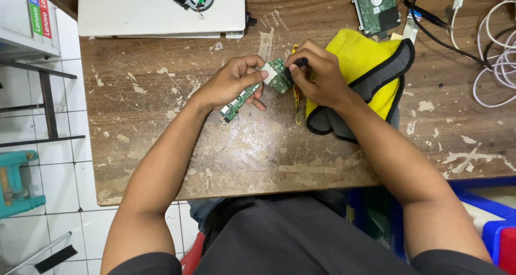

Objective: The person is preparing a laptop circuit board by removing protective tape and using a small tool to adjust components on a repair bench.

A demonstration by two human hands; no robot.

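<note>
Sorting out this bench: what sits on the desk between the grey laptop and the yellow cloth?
In the head view, between the laptop and the yellow cloth lies bare scuffed desk, and lower down both hands holding a green circuit board.

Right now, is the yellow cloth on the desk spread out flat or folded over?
Folded over. The yellow cloth is doubled on itself, its grey edging curling round one end, beside the right hand.

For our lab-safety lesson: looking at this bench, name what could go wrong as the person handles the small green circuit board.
1. The circuit board is held above the table by the left hand and right hand; a slip could drop it.
2. Bare fingers on it may pass static.
3. The loose cables nearby could snag.
</note>
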